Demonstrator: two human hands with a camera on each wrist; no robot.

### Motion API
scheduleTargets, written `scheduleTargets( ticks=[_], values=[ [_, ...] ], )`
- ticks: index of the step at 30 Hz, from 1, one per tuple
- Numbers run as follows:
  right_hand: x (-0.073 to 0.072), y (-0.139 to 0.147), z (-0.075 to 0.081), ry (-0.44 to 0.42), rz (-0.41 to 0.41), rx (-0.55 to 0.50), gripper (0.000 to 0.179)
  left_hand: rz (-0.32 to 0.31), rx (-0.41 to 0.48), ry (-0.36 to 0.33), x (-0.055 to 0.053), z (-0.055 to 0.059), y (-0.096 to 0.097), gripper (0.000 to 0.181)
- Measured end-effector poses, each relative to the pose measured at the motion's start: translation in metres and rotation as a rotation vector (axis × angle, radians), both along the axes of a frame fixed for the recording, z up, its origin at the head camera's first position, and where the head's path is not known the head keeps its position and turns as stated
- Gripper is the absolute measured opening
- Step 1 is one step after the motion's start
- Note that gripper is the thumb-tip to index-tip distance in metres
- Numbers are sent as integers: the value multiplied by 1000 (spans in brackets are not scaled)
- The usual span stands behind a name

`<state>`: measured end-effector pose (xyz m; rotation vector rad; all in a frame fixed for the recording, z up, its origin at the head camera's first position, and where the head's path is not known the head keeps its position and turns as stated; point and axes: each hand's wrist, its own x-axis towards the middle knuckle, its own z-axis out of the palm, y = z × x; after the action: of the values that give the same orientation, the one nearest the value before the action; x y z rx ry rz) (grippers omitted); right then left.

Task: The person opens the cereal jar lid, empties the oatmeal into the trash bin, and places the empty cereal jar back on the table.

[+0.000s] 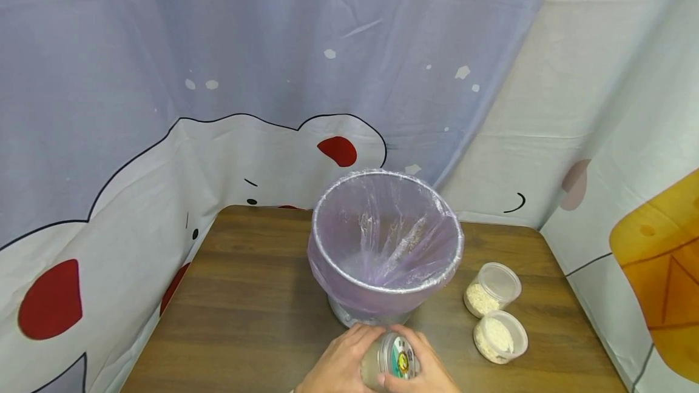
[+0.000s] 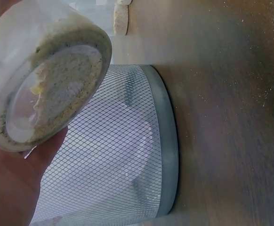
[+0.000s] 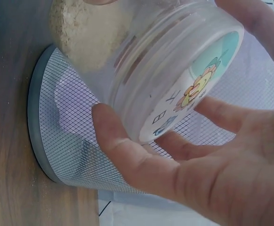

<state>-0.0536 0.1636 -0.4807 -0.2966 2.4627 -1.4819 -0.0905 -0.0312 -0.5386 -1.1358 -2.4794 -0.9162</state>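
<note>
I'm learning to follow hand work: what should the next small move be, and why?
Probably twist the lid of the jar with the right hand: the lid is on, that hand surrounds it, the left hand holds the jar, and a nearby container appears lidless.

brown wood-grain table (image 1: 229, 314) | mesh bin (image 2: 113, 146) standing near middle | far tub (image 1: 517, 290), near tub (image 1: 522, 342): both clear, pale flakes (image 1: 483, 301) inside, right side | pale specks (image 2: 265, 90) scattered

A rectangular brown wood-grain tabletop (image 1: 240, 296) with rounded corners meets hanging lavender-and-white fabric (image 1: 262, 47) printed with black-outlined cartoon shapes.
</note>
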Motion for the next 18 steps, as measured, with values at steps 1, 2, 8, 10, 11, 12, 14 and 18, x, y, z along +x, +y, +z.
scheduleTargets(
  ticks=[1,2,8,10,11,12,14,18],
  values=[
    [0,0,-1,17,2,3,73,-4,2,-12,0,0,0,86],
    [0,0,-1,38,4,6,73,-8,5,-20,0,0,0,85],
    [-1,2,-3,135,52,31,75,-29,24,-62,1,1,-1,85],
    [-1,3,-3,159,76,38,75,-32,26,-78,1,2,-1,86],
    [-1,4,-4,173,87,39,75,-31,26,-92,2,2,-1,86],
    [-1,4,-4,185,96,40,74,-33,26,-89,2,2,-1,86],
    [-2,5,-6,223,111,43,74,-28,18,-98,2,3,-1,85],
    [-4,6,-9,313,147,35,75,-33,14,-89,2,3,-2,83]
  ],
)
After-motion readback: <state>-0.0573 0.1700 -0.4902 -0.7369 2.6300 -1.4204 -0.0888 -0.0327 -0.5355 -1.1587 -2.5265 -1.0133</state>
